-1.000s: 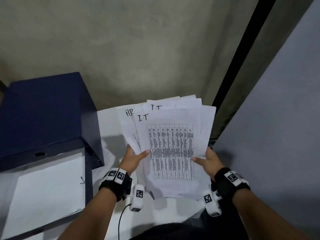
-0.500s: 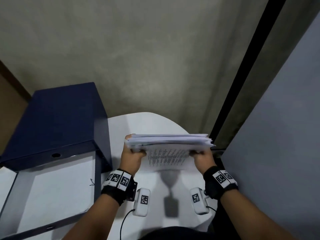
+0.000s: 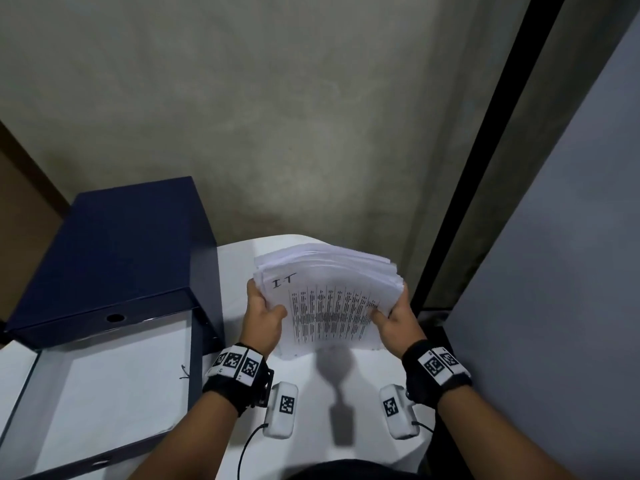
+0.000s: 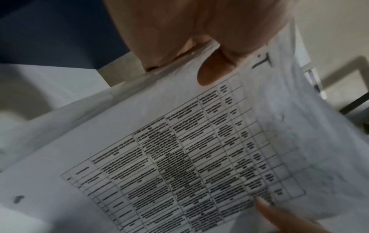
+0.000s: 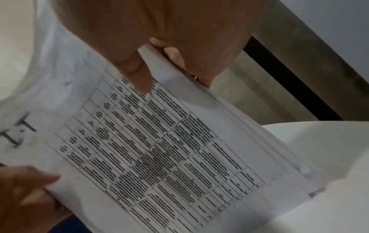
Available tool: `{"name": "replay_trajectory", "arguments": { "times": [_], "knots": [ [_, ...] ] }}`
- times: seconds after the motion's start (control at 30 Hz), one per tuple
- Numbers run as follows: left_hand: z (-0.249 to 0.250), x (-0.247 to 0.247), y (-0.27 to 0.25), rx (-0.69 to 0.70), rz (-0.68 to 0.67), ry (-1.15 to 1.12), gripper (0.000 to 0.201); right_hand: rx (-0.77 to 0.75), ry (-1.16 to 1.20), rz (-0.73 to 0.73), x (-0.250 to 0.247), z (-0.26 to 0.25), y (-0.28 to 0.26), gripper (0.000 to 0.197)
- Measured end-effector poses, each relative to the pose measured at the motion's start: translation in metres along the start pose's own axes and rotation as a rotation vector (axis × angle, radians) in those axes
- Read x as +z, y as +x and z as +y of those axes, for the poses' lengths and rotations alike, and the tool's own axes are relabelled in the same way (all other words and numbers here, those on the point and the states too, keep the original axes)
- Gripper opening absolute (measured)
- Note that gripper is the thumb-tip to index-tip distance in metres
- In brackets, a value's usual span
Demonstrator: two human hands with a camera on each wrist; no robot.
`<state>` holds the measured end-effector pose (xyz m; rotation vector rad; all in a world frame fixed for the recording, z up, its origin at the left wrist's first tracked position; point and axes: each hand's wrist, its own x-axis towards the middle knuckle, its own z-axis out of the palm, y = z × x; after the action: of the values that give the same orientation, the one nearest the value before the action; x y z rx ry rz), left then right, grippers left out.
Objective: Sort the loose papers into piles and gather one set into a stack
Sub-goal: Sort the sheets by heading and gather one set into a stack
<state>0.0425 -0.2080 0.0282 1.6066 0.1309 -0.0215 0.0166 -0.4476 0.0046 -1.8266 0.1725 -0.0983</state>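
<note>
A thick stack of white papers [image 3: 329, 299] stands nearly on edge above the white table [image 3: 311, 393], tilted back, its top sheet showing a printed table and the handwritten letters "I.T". My left hand [image 3: 265, 311] grips the stack's left edge, thumb [image 4: 214, 69] on the front sheet. My right hand [image 3: 393, 315] grips the right edge, thumb [image 5: 137, 74] pressed on the print. The stack [image 4: 179, 157] fills both wrist views, as does the same stack [image 5: 159, 149] from the right. The fingers behind the sheets are mostly hidden.
A dark blue box file [image 3: 114, 258] stands open at the left, with a white sheet [image 3: 114, 386] lying in its lower half. A grey wall [image 3: 277, 116] rises behind the table, and a black post [image 3: 485, 150] and grey panel [image 3: 571, 271] close the right side.
The fanned papers were pulled together and tipped flat, edge toward me, half a second ago. Now the squared stack is tilted back up so its front sheet faces me.
</note>
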Motion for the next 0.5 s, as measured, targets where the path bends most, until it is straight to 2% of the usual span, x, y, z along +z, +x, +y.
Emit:
{"name": "replay_trajectory", "arguments": {
  "times": [0.13,0.23,0.33,0.43,0.5],
  "knots": [
    [0.010,0.010,-0.009,0.050,0.001,-0.007,0.044,-0.038,-0.002,0.098,0.010,-0.006,-0.002,0.047],
    [0.016,0.004,-0.014,0.072,-0.012,-0.048,0.041,-0.036,0.077,0.081,0.006,-0.014,-0.006,0.045],
    [0.015,-0.007,-0.017,0.108,-0.009,-0.085,0.044,-0.056,0.106,0.012,0.000,-0.020,-0.016,0.055],
    [0.025,-0.014,-0.019,0.198,-0.009,-0.212,0.051,-0.132,0.245,0.063,-0.001,-0.032,-0.019,0.062],
    [0.035,-0.015,-0.016,0.292,-0.023,-0.272,0.048,-0.136,0.339,0.088,0.002,-0.046,-0.016,0.058]
  ]
}}
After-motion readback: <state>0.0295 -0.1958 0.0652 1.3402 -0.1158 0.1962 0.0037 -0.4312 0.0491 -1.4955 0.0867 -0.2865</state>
